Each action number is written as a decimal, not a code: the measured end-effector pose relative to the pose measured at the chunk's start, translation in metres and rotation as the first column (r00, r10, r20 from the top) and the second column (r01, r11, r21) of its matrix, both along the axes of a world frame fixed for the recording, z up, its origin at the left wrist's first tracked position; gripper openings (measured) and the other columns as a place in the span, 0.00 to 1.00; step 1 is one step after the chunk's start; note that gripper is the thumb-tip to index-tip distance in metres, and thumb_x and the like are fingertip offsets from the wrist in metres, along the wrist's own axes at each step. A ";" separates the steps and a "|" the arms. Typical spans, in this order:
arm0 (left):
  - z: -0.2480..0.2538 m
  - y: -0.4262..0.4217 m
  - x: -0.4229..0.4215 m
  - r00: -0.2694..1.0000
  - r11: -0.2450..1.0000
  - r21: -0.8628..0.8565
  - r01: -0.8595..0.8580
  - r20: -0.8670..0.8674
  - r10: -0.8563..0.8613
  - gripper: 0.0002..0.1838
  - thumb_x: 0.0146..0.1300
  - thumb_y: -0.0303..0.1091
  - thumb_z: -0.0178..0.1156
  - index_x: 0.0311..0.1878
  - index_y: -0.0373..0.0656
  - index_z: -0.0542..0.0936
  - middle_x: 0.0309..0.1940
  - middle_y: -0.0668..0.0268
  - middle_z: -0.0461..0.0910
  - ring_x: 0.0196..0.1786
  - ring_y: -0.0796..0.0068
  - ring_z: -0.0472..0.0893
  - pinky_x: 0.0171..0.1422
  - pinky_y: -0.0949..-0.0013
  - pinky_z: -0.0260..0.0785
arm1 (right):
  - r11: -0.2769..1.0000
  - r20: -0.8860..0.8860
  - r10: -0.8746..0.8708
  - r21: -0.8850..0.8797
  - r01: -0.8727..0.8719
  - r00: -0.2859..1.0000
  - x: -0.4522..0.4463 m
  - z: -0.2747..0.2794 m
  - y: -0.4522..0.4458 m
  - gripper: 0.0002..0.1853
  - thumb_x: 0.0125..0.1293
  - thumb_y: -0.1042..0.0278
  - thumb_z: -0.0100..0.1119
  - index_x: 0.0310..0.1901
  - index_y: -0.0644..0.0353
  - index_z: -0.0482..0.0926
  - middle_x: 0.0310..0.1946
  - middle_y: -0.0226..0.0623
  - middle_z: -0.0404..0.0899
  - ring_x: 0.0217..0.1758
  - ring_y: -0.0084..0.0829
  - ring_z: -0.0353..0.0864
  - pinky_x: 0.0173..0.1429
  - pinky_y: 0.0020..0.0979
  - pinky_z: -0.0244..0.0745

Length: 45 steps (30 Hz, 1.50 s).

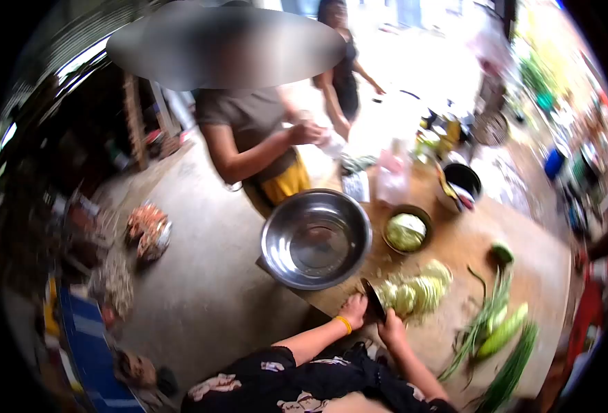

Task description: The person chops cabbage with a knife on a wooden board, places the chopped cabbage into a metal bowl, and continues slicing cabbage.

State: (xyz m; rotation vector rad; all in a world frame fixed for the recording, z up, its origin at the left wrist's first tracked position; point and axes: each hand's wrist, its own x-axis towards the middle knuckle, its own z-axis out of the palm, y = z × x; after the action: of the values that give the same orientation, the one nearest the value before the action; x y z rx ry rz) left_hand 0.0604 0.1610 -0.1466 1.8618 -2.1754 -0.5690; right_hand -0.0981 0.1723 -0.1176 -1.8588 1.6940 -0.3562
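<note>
My right hand (391, 329) is closed around the handle of a dark-bladed knife (371, 297), whose blade points up and away from me. To the left of the blade is my left hand (353, 310), with a yellow band at the wrist. Its fingers look curled, and blur hides whether anything is in them. Sliced pale green cabbage (417, 292) lies fanned out on the table just right of the knife. A brown bowl (387, 242) beyond it holds another piece of cabbage (406, 233).
A large steel basin (269, 256) stands at the table's (538, 275) left edge. Cucumber (504, 332), long green beans (479, 323) and green onions (514, 368) lie right. Farther back are a pink bag (393, 175) and a dark pot (448, 201). Two people stand beyond the table.
</note>
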 end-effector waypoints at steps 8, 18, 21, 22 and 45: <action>0.004 0.001 -0.001 0.996 0.999 -0.003 -0.053 -0.066 0.053 0.24 0.41 0.34 0.62 0.43 0.42 0.65 0.43 0.53 0.67 0.50 0.51 0.68 0.52 0.54 0.64 | 1.000 -0.053 -0.003 0.030 0.004 0.999 -0.001 0.005 0.002 0.16 0.52 0.61 0.59 0.35 0.59 0.65 0.28 0.55 0.75 0.35 0.56 0.74 0.37 0.49 0.69; 0.002 0.002 -0.001 0.997 0.997 -0.046 -0.059 -0.055 0.056 0.29 0.39 0.39 0.65 0.44 0.39 0.65 0.43 0.50 0.66 0.48 0.47 0.67 0.52 0.53 0.62 | 1.000 -0.036 0.016 0.010 -0.015 0.999 -0.002 0.005 0.002 0.16 0.52 0.61 0.57 0.35 0.60 0.64 0.27 0.54 0.76 0.33 0.55 0.75 0.36 0.50 0.69; 0.008 0.003 -0.004 0.992 0.995 -0.022 -0.096 -0.079 0.094 0.30 0.39 0.35 0.63 0.48 0.42 0.63 0.49 0.52 0.63 0.51 0.48 0.66 0.54 0.54 0.62 | 1.000 -0.013 0.020 -0.023 -0.020 1.000 -0.001 0.004 0.002 0.15 0.52 0.62 0.55 0.35 0.60 0.64 0.26 0.53 0.76 0.32 0.54 0.76 0.35 0.50 0.69; 0.012 0.003 -0.004 0.987 0.992 -0.042 -0.119 -0.110 0.114 0.31 0.39 0.36 0.64 0.49 0.42 0.63 0.49 0.52 0.63 0.51 0.48 0.66 0.55 0.54 0.62 | 0.999 -0.020 0.021 -0.024 -0.022 1.000 -0.001 0.003 0.002 0.15 0.52 0.62 0.56 0.35 0.60 0.64 0.26 0.53 0.76 0.32 0.54 0.76 0.35 0.49 0.70; 0.005 -0.007 0.011 0.743 0.797 0.335 -0.503 -0.304 0.596 0.25 0.40 0.34 0.61 0.44 0.34 0.71 0.38 0.50 0.76 0.42 0.53 0.76 0.48 0.62 0.68 | 0.993 0.043 0.025 0.115 -0.030 0.999 -0.004 0.022 -0.003 0.14 0.56 0.62 0.53 0.37 0.60 0.61 0.29 0.52 0.76 0.36 0.53 0.75 0.38 0.47 0.69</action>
State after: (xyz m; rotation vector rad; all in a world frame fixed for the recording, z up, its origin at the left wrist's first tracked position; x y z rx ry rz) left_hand 0.0715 0.1544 -0.1418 2.1415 -1.2426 -0.9883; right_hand -0.1025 0.1692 -0.0957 -1.7766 1.6253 -0.2775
